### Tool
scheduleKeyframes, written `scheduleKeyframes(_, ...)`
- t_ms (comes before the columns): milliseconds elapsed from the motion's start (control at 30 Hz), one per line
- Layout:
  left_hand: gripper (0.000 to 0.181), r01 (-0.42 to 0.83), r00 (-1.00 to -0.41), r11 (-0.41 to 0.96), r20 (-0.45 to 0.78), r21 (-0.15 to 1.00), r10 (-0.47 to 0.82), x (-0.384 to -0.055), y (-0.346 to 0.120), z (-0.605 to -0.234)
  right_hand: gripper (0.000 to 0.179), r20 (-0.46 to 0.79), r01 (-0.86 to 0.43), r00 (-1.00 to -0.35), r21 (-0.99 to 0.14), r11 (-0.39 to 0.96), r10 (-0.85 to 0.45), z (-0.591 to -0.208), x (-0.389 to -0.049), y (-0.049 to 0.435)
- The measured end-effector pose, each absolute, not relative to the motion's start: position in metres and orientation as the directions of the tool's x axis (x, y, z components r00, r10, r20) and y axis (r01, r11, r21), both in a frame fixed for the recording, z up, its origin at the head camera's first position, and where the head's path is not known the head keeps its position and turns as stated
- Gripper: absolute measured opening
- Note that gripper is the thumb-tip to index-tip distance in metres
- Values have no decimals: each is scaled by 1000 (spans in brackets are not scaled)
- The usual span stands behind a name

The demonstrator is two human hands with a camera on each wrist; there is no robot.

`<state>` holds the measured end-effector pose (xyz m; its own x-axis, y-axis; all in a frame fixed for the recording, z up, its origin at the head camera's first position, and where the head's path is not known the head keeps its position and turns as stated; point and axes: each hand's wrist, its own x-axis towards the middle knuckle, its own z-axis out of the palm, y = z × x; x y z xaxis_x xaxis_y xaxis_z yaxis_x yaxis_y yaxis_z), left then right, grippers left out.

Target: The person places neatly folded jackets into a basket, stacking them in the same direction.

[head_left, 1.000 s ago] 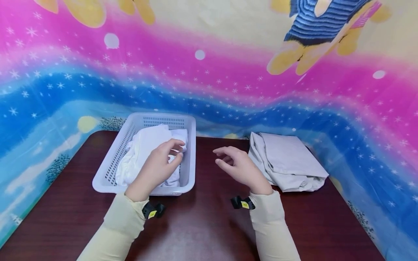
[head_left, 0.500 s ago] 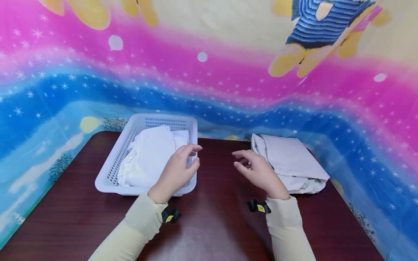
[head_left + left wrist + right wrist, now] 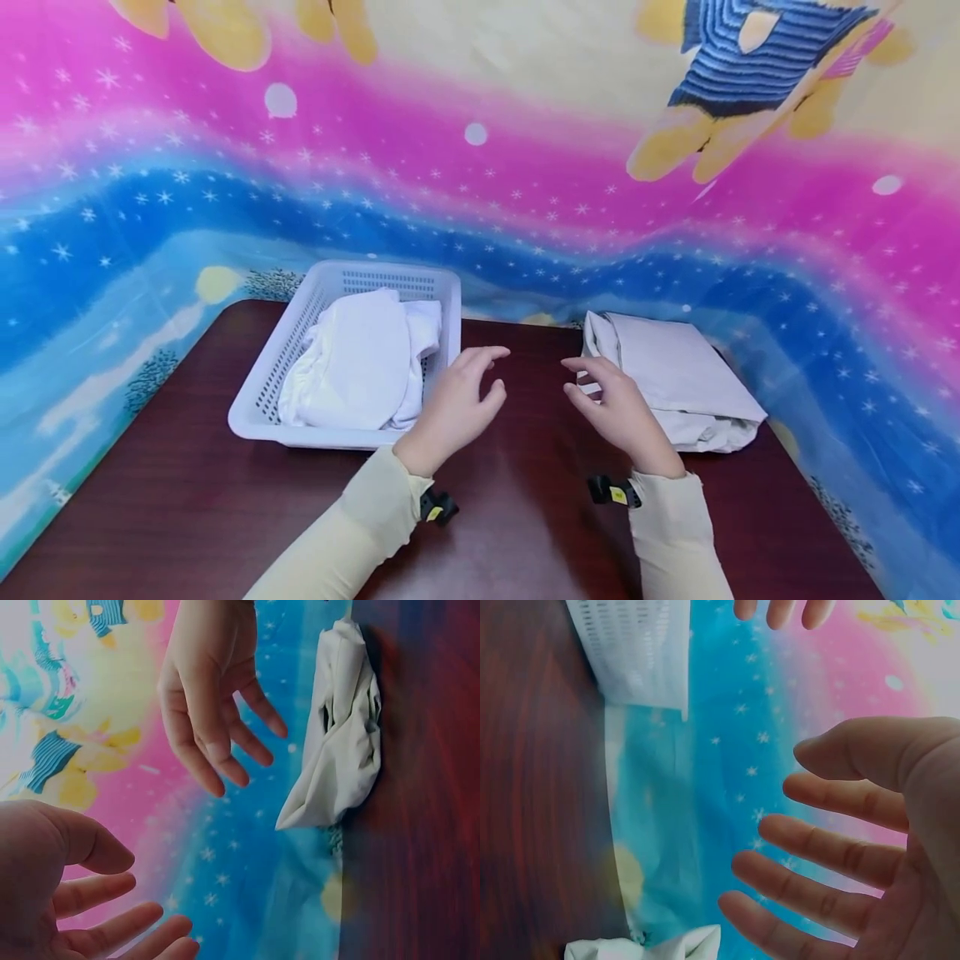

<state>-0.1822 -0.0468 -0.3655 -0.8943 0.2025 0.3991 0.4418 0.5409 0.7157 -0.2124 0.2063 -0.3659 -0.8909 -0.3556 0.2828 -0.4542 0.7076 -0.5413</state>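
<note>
My left hand [image 3: 456, 408] hovers above the table beside the basket's right front corner, fingers relaxed and holding nothing. Facing it, my right hand [image 3: 618, 408] is held in the air in front of the left edge of a folded pale grey cloth [image 3: 682, 367]; nothing is in its grasp. White folded cloth [image 3: 352, 358] lies inside a white plastic basket [image 3: 258, 421] at the left. In the left wrist view both hands show loose, spread fingers with a gap between them. The right wrist view shows the right hand's fingers [image 3: 817, 885] extended, apart from the cloth.
A dark reddish-brown table [image 3: 510, 517] carries the basket and the grey cloth. Behind and along its sides hangs a colourful printed backdrop [image 3: 525, 183] with snowflakes. Black wrist cameras [image 3: 438, 506] are strapped over the pale sleeves [image 3: 352, 517].
Both hands have moved to the right in the head view; the left has come from over the basket to beside it. The head view has shifted slightly. Basket and cloths stay put.
</note>
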Motion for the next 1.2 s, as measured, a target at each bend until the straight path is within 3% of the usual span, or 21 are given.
scheduleKeyframes(500,59,441,-897,526,344,727,277,-184,-3,-380,42,282,-358,-930,-552,753,-235,-367,-216,233)
scheduleKeyframes(767,70,289,-944,343,207,894,257,-195,17,-400,47,304,-326,-937,-572,752,-175,-371,-222,249)
scheduleKeyframes(1200,63,82,-976,170,44,982,214,-216,36,-418,49,375,-278,-926,-582,764,-51,-380,-230,280)
